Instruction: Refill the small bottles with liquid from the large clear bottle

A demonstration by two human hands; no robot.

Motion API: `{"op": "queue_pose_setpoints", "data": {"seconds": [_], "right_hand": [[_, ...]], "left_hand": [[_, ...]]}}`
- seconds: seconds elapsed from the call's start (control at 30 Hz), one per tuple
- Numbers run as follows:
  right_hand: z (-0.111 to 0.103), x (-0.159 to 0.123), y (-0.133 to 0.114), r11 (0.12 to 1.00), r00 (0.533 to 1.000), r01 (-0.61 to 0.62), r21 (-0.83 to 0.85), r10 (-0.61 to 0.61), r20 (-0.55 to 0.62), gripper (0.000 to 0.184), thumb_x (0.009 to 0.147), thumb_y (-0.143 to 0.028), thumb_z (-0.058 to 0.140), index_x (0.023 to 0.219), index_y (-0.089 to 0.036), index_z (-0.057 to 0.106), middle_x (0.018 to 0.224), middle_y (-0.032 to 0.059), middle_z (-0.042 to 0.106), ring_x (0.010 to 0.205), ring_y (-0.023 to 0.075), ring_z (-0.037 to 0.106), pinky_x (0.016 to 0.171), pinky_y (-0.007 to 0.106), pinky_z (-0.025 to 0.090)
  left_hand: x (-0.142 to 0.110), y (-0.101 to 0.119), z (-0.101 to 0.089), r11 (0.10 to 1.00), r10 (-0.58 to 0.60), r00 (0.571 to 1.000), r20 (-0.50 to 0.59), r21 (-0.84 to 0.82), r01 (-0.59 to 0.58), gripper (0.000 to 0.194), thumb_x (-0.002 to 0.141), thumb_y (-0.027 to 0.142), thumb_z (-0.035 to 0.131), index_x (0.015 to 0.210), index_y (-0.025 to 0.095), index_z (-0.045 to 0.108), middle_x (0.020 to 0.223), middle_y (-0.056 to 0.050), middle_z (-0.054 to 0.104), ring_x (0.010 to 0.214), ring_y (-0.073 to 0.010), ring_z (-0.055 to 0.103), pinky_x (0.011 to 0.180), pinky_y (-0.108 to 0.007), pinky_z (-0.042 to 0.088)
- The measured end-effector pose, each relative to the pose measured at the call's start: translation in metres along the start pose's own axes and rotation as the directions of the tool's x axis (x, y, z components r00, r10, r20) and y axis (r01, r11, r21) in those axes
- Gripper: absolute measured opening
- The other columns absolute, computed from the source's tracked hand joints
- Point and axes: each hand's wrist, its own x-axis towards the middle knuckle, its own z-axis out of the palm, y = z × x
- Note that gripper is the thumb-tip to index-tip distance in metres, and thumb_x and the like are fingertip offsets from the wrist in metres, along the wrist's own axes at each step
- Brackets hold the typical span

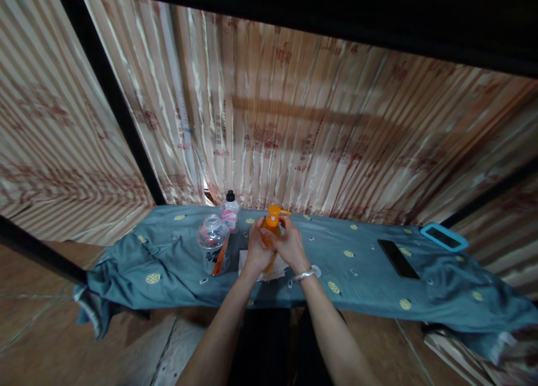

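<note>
An orange pump bottle (272, 224) stands upright between my two hands, its spout pointing right. My left hand (258, 246) is wrapped round the bottle's left side. On the other side, my right hand (291, 243) has its fingers closed on the bottle near the neck, a silver bracelet on the wrist. Both hands hide most of the bottle's body. Under it lies a whitish sheet (244, 263), perhaps paper, partly covered by my hands.
A clear plastic cup with a domed lid (213, 246) stands to the left, a clear bottle with a black cap (230, 212) behind it. Rightward lie a black phone (398, 259) and a blue-framed device (444, 237). A patterned teal cloth (348, 274) covers the table; striped curtains hang behind.
</note>
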Motion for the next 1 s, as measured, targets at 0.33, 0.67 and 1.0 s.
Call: {"op": "queue_pose_setpoints", "data": {"seconds": [0.33, 0.67, 1.0], "right_hand": [[-0.005, 0.008, 0.010, 0.997, 0.995, 0.068, 0.023, -0.070, 0.072, 0.037, 0.096, -0.046, 0.067, 0.123, -0.020, 0.065, 0.124, 0.0072, 0.069, 0.112, 0.0220, 0.067, 0.100, 0.048, 0.055], [-0.002, 0.001, 0.002, 0.998, 0.998, 0.049, 0.038, -0.050, 0.024, 0.052, 0.092, -0.047, 0.072, 0.135, -0.021, 0.059, 0.132, 0.0091, 0.065, 0.116, 0.0250, 0.066, 0.101, 0.051, 0.054], [-0.001, 0.007, 0.007, 0.998, 0.998, 0.066, -0.006, -0.066, 0.006, 0.037, 0.095, -0.048, 0.067, 0.117, -0.019, 0.066, 0.112, 0.0051, 0.070, 0.102, 0.0201, 0.068, 0.093, 0.045, 0.057]], "left_hand": [[0.001, 0.006, -0.001, 0.999, -0.029, 1.000, 0.011, 0.044, 0.028, 0.071, 0.068, 0.027, 0.078, 0.134, 0.021, 0.051, 0.135, -0.014, 0.063, 0.128, -0.0342, 0.061, 0.112, -0.055, 0.047], [0.002, 0.002, -0.002, 1.000, -0.007, 1.000, 0.012, 0.029, 0.007, 0.065, 0.074, 0.032, 0.073, 0.133, 0.020, 0.051, 0.131, -0.015, 0.062, 0.125, -0.0337, 0.060, 0.111, -0.054, 0.047], [0.000, -0.005, 0.002, 1.000, 0.010, 1.000, -0.010, 0.024, -0.010, 0.070, 0.073, 0.031, 0.075, 0.137, 0.022, 0.049, 0.136, -0.014, 0.061, 0.128, -0.0333, 0.059, 0.112, -0.054, 0.046]]}}
